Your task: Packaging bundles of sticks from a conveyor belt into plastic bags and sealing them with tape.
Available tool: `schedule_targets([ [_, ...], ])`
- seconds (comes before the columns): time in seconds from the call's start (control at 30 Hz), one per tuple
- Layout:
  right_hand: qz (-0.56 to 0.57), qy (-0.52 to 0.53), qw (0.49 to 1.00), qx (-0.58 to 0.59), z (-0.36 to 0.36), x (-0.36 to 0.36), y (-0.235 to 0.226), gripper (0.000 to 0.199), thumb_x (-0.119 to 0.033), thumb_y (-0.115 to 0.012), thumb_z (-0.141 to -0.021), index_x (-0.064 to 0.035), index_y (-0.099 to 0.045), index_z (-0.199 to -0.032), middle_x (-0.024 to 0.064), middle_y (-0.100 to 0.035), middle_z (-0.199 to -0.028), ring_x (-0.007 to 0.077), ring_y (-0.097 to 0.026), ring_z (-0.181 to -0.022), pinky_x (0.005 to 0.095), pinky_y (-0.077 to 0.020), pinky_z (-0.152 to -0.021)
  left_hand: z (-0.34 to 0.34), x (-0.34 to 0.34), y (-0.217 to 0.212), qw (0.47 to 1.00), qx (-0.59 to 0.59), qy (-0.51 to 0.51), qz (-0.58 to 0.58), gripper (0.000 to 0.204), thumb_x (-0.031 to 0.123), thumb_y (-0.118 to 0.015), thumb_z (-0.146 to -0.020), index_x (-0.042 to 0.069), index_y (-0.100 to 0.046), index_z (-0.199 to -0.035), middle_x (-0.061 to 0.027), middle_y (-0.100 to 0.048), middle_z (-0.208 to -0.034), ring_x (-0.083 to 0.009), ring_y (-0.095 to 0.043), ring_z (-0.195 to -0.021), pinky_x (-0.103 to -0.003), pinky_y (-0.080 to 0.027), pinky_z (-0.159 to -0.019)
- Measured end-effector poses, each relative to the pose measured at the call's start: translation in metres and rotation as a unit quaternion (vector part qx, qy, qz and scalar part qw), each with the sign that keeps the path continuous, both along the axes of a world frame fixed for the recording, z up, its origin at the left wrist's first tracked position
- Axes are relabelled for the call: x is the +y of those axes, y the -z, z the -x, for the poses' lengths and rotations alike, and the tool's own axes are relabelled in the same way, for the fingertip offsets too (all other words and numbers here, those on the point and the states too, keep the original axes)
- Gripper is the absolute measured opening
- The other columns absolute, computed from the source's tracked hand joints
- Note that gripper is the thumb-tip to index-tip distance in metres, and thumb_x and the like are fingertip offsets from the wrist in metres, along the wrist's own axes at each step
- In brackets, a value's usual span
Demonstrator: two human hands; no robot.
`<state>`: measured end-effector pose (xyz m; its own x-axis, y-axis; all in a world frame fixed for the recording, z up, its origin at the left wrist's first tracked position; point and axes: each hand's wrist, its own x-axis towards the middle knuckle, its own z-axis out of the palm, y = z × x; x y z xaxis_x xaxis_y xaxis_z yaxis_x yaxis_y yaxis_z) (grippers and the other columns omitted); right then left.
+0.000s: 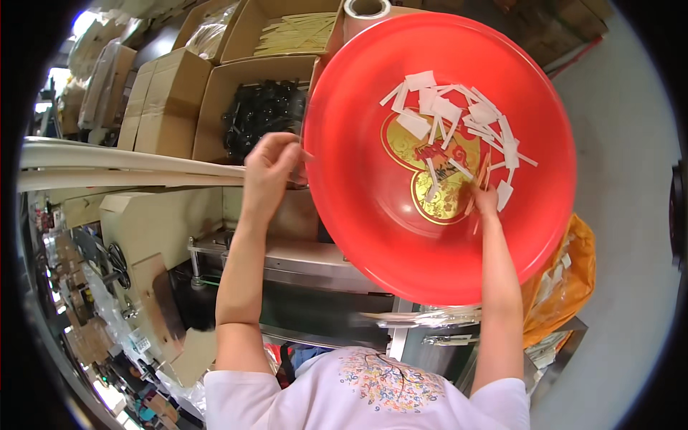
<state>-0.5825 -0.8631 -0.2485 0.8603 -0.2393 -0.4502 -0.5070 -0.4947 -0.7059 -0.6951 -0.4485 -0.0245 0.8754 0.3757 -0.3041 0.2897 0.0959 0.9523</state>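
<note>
From my head camera, a wide red basin [351,158] fills the middle and right of my workplace, with a gold design [448,197] on its floor. White paper pieces [413,125] lie scattered inside, mostly in the far half. Beyond its left side stand open cardboard boxes, one with glossy black items [265,107], another with pale flat sticks [297,34]. A dark green belt [315,315] runs on the near side, an orange bag [582,261] hangs by the right rim, and a grey surface [616,186] stretches past it.

My right hand [487,199], inside the basin, closes around thin reddish sticks [485,168]; their exact number is unclear. My left hand [272,156], fingers curled beside the left rim, is blurred, so I cannot tell whether it pinches anything. The basin's support is hidden, and the black items are hard to identify.
</note>
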Motion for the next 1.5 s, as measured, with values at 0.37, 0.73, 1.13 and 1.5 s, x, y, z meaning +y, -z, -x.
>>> schedule_targets([
  [0.37, -0.276, 0.159, 0.945, -0.072, 0.096, -0.057, -0.265, 0.025, -0.013, -0.046, -0.081, -0.004, -0.051, -0.104, -0.0002, -0.052, -0.061, 0.0037, -0.034, -0.041, 0.0182, -0.0238, -0.036, -0.033, 0.09, 0.058, 0.713, -0.012, 0.004, -0.701, 0.067, 0.041, -0.058, -0.082, -0.004, -0.036, -0.127, -0.0243, -0.043, -0.125, -0.0379, -0.042, -0.115, -0.042, -0.034, -0.097],
  [0.73, 0.131, 0.314, 0.939, 0.046, 0.193, -0.328, -0.15, 0.035, -0.031, -0.072, -0.067, -0.0011, -0.056, -0.074, 0.0086, -0.053, -0.058, 0.0156, -0.049, -0.043, 0.0296, -0.0365, -0.036, -0.024, -0.168, -0.026, 0.943, -0.063, 0.231, -0.229, 0.025, 0.016, -0.052, -0.09, 0.002, -0.055, -0.11, -0.008, -0.059, -0.099, -0.0136, -0.056, -0.089, -0.026, -0.044, -0.082],
  [1.13, -0.326, 0.384, 0.858, -0.097, 0.212, -0.267, -0.217, 0.018, -0.014, -0.066, -0.077, -0.0061, -0.05, -0.08, -0.0039, -0.036, -0.05, 0.0039, -0.03, -0.036, 0.0188, -0.0176, -0.032, 0.042, -0.468, 0.002, 0.809, 0.195, 0.512, 0.213, 0.052, 0.023, -0.055, -0.088, 0.001, -0.03, -0.129, -0.0134, -0.048, -0.118, -0.019, -0.049, -0.108, -0.032, -0.044, -0.084],
  [1.5, -0.322, 0.329, 0.858, -0.228, 0.184, -0.183, -0.302, 0.027, -0.025, -0.061, -0.083, -0.0032, -0.062, -0.098, -0.0084, -0.032, -0.055, 0.0007, -0.027, -0.042, 0.0181, -0.016, -0.039, 0.047, -0.415, -0.012, 0.735, 0.1, 0.566, 0.358, 0.028, 0.017, -0.041, -0.094, 0.002, -0.044, -0.117, -0.0053, -0.054, -0.097, -0.0123, -0.052, -0.079, -0.026, -0.045, -0.068],
])
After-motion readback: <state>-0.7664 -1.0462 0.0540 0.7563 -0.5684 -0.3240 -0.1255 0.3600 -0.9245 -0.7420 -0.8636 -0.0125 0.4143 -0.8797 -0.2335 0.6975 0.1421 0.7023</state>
